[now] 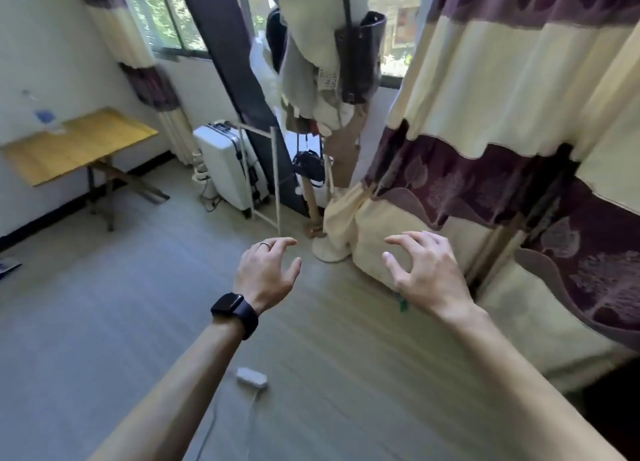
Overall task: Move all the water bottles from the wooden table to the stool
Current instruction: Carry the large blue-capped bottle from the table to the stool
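Both the left hand (266,273) and right hand (424,270) hung spread and empty, fingers curled ready to grasp; the wooden surface (76,145) lay at ten o'clock, no bottles visible.

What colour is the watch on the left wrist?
Black, band and face alike, on the watch; the head view shows it clearly.

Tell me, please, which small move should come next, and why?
Probably turn left toward the table: both hands, left and right, are open and hold nothing, and no bottle or stool is in view. The tabletop looks bare, though blur may hide something.
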Action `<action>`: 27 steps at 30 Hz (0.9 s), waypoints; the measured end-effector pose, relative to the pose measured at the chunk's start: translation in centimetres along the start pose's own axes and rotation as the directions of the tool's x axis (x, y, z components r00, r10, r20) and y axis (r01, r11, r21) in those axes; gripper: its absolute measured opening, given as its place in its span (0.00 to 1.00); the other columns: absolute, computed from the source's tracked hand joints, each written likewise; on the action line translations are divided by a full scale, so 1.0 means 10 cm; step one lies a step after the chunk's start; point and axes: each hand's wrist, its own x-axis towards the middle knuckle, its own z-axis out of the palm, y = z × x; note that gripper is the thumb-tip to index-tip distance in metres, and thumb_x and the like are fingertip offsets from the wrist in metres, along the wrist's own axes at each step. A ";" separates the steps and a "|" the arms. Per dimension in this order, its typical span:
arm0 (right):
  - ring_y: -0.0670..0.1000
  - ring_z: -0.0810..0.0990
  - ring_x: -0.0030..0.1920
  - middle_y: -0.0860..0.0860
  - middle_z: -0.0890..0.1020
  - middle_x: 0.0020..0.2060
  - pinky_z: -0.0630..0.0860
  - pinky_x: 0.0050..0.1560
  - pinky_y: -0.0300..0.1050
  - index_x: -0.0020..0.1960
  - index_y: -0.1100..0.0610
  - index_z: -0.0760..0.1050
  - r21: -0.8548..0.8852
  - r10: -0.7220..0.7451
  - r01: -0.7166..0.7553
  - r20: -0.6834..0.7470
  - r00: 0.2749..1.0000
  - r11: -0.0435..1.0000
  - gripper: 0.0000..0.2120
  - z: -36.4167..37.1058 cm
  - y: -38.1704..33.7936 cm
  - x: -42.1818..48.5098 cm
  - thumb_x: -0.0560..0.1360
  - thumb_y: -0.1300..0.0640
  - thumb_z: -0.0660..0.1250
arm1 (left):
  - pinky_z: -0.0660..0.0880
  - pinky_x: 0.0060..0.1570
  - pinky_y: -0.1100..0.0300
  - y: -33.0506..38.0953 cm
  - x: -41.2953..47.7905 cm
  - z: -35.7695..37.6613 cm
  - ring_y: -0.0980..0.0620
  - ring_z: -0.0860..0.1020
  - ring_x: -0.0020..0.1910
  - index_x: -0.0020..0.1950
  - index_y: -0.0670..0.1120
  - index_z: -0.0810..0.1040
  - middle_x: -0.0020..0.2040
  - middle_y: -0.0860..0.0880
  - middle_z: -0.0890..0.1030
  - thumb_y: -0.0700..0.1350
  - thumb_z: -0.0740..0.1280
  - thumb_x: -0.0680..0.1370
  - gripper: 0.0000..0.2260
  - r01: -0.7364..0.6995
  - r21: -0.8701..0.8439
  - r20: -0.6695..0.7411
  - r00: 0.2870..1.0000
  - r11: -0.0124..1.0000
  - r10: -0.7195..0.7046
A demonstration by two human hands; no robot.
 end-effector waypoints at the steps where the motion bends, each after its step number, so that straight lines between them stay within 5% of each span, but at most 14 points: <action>1: 0.54 0.66 0.69 0.47 0.78 0.63 0.64 0.70 0.46 0.63 0.45 0.78 0.016 -0.050 0.050 0.023 0.998 0.999 0.16 0.07 -0.15 0.13 0.77 0.43 0.66 | 0.71 0.62 0.52 -0.14 0.01 -0.11 0.47 0.74 0.64 0.66 0.50 0.76 0.63 0.49 0.79 0.54 0.66 0.79 0.18 0.048 0.009 -0.037 0.998 0.999 -0.048; 13: 0.54 0.65 0.70 0.46 0.77 0.64 0.65 0.72 0.49 0.66 0.44 0.76 0.097 -0.486 0.476 0.175 0.857 0.874 0.18 1.34 -2.10 1.75 0.78 0.42 0.64 | 0.69 0.62 0.52 -1.95 0.47 -0.94 0.47 0.75 0.64 0.68 0.52 0.75 0.65 0.49 0.78 0.54 0.65 0.79 0.18 0.428 0.007 -0.305 0.861 0.904 -0.406; 27: 0.52 0.67 0.69 0.44 0.77 0.65 0.66 0.70 0.46 0.66 0.43 0.75 0.277 -0.654 0.597 0.212 0.726 0.753 0.18 2.68 -3.66 3.40 0.78 0.41 0.63 | 0.69 0.62 0.53 -3.58 1.36 -1.37 0.46 0.75 0.62 0.67 0.51 0.76 0.63 0.48 0.79 0.53 0.66 0.79 0.17 0.656 -0.001 -0.385 0.696 0.754 -0.606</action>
